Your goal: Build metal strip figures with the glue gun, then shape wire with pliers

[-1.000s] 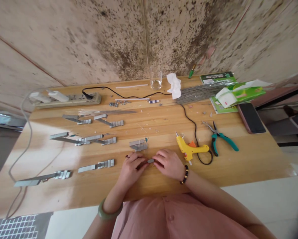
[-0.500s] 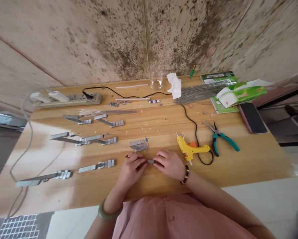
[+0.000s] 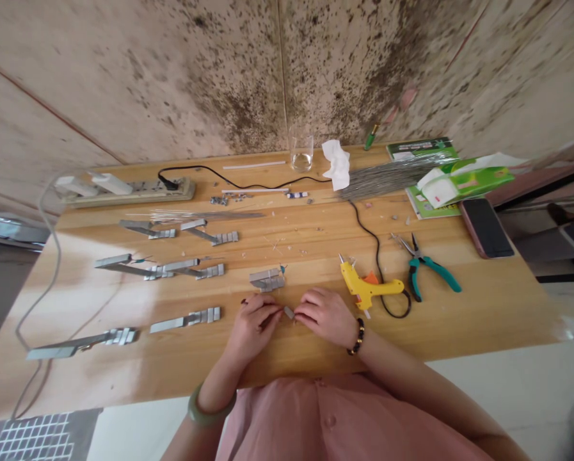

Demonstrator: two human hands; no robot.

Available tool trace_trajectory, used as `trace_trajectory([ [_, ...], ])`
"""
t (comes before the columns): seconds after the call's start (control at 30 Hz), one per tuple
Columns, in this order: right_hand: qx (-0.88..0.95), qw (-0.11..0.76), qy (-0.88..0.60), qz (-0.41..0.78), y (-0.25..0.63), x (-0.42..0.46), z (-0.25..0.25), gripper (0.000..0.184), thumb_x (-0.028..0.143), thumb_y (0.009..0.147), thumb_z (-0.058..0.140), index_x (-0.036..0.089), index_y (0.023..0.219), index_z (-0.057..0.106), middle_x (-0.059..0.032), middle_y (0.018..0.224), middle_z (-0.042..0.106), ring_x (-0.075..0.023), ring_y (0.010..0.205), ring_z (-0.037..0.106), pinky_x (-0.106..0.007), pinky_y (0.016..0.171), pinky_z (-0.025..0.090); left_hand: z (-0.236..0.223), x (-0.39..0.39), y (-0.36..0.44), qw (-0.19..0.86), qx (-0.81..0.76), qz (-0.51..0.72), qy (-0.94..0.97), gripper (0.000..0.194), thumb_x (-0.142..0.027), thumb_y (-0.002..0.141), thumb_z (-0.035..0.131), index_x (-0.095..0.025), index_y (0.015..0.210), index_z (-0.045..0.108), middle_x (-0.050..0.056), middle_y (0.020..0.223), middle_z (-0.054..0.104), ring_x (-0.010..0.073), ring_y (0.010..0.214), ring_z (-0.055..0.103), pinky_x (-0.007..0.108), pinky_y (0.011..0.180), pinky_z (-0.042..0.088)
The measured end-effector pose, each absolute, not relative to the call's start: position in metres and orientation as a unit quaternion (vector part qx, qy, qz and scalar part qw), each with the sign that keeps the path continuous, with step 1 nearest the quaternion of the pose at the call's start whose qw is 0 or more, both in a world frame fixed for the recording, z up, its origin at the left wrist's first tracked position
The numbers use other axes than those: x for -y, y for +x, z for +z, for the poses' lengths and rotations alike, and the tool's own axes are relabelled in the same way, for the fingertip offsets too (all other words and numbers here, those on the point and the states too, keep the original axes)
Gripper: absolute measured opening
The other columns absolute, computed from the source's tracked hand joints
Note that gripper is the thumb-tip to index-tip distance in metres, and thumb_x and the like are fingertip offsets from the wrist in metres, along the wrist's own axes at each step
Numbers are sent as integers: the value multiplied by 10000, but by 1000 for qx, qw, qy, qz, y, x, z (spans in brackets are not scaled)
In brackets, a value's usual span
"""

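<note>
A small grey piece (image 3: pixel 289 312), too small to name, is pinched between the fingertips of my left hand (image 3: pixel 256 323) and my right hand (image 3: pixel 326 315), close to the table's front edge. Just beyond my left fingers lies a grey folded strip assembly (image 3: pixel 266 280) with a bit of blue at its right end. To the right of my right hand rests a yellow hot glue gun (image 3: pixel 370 287). Farther right are teal-handled pliers (image 3: pixel 423 266) with their jaws apart. A flat grey strip piece (image 3: pixel 185 320) lies left of my left hand.
More grey strip pieces (image 3: pixel 162 269) lie at the left. A power strip (image 3: pixel 147 194), a glass of water (image 3: pixel 301 155), crumpled tissue (image 3: pixel 337 165) and a bundle of thin wires (image 3: pixel 387 176) line the back. A phone (image 3: pixel 487 227) and tissue pack (image 3: pixel 478 176) sit at the right.
The small grey piece has turned between my fingertips, from lying level to slanting down to the right. Both hands have stayed nearly in place.
</note>
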State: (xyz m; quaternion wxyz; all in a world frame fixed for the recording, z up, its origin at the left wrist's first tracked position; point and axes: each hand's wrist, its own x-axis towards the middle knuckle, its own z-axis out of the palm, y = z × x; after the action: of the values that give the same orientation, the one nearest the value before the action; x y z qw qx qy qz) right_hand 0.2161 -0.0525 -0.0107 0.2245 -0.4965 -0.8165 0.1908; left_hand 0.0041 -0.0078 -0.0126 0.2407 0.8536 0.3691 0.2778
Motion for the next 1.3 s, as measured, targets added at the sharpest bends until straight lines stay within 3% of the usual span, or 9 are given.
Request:
trace_trajectory([
  [0.63, 813, 219, -500, 204, 216, 53, -13, 149, 336, 888, 617, 202, 838, 661, -19, 841, 636, -162, 831, 550, -290, 742, 404, -9, 7, 5, 249, -362, 263, 859, 138, -189, 850, 574, -208, 878, 708, 52, 874, 675, 168, 791, 614, 313, 722, 461],
  [0.9, 822, 142, -520, 182, 211, 52, 1, 351, 385, 855, 649, 225, 1163, 595, -47, 947, 623, -203, 907, 554, -319, 769, 431, -11, 8, 4, 260, -377, 274, 845, 147, -189, 862, 544, -198, 882, 690, 63, 871, 671, 175, 801, 614, 321, 729, 479],
  [1.13, 824, 114, -527, 174, 207, 52, 7, 266, 363, 848, 662, 244, 1085, 635, -40, 912, 603, -197, 891, 545, -317, 765, 432, -13, 7, 3, 265, -375, 283, 842, 126, -171, 854, 548, -195, 856, 671, 61, 851, 669, 173, 793, 612, 323, 732, 473],
  [1.3, 811, 139, -532, 200, 210, 52, 5, 264, 399, 865, 632, 233, 1070, 636, -46, 947, 623, -200, 915, 558, -315, 782, 434, -10, 6, 4, 278, -372, 298, 834, 117, -164, 852, 558, -187, 840, 672, 56, 838, 668, 163, 785, 610, 311, 736, 471],
])
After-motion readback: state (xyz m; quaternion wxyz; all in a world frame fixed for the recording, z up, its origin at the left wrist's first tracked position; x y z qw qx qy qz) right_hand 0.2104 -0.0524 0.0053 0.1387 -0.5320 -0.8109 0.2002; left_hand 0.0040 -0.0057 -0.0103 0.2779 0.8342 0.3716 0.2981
